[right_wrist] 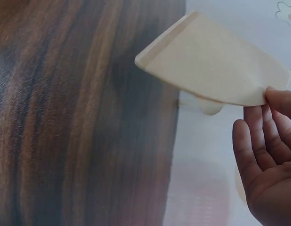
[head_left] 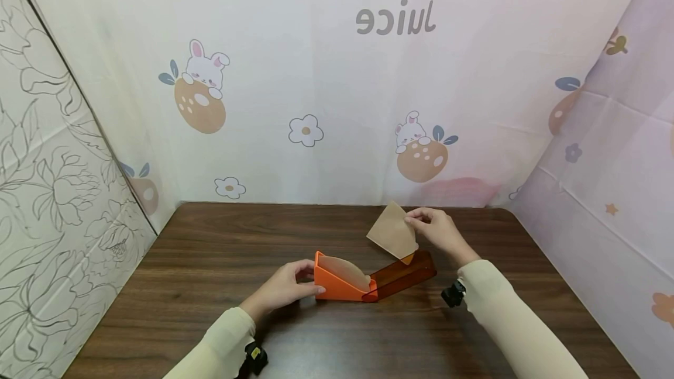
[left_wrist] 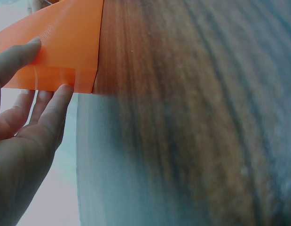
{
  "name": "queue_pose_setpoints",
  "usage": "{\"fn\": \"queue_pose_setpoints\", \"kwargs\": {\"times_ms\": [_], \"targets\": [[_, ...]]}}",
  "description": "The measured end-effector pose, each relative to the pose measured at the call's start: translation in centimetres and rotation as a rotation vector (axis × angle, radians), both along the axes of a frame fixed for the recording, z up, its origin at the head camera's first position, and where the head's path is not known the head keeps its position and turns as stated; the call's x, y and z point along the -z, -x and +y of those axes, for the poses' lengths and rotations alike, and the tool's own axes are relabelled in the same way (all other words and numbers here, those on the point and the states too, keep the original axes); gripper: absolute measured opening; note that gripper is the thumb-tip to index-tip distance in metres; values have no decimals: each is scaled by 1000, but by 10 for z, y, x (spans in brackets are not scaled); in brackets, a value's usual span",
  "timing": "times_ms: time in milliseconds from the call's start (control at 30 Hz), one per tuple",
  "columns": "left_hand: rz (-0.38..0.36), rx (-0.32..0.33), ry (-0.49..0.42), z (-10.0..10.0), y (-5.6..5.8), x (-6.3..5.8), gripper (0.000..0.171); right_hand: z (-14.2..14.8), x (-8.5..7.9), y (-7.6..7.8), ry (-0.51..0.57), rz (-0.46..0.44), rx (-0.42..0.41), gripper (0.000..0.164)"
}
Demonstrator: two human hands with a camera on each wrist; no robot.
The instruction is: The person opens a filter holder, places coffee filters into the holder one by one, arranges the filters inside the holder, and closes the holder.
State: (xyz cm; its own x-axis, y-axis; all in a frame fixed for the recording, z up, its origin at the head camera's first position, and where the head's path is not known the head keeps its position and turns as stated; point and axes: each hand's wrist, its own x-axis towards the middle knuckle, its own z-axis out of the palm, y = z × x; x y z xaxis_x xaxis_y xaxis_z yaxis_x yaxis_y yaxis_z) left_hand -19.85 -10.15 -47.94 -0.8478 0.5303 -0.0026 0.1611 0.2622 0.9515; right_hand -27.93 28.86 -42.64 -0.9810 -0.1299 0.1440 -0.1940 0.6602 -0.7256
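Observation:
My right hand (head_left: 437, 228) pinches a tan paper coffee filter (head_left: 392, 233) by its edge between thumb and fingers, above the raised lid. In the right wrist view the filter (right_wrist: 206, 61) fans out flat from the fingertips, its seam along one side. My left hand (head_left: 286, 285) holds the left end of an orange coffee filter holder (head_left: 337, 285), thumb on the near side and fingers at the end. More filter paper (head_left: 344, 268) stands inside the holder. Its see-through brown lid (head_left: 405, 274) is swung open to the right.
A dark wood table (head_left: 210, 250) lies under the holder. Behind it hangs a pale printed curtain (head_left: 253, 63), with further patterned cloth at both sides. Each wrist carries a small black camera, one seen below the right sleeve (head_left: 489, 291).

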Motion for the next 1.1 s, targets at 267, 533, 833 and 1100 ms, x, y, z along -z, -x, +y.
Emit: {"fn": "queue_pose_setpoints", "kwargs": {"times_ms": [267, 533, 833, 1100], "targets": [[12, -1, -8, 0, -1, 0, 38, -5, -16, -6, 9, 54, -32, 29], [6, -2, -30, 0, -2, -1, 39, -8, -27, -11, 6, 76, -48, 31], [1, -2, -10, 0, -1, 0, 39, -12, -37, -18, 0, 114, -72, 27], [0, -6, -9, 0, -1, 0, 39, -20, -51, -25, 8, 179, -106, 20]]}}
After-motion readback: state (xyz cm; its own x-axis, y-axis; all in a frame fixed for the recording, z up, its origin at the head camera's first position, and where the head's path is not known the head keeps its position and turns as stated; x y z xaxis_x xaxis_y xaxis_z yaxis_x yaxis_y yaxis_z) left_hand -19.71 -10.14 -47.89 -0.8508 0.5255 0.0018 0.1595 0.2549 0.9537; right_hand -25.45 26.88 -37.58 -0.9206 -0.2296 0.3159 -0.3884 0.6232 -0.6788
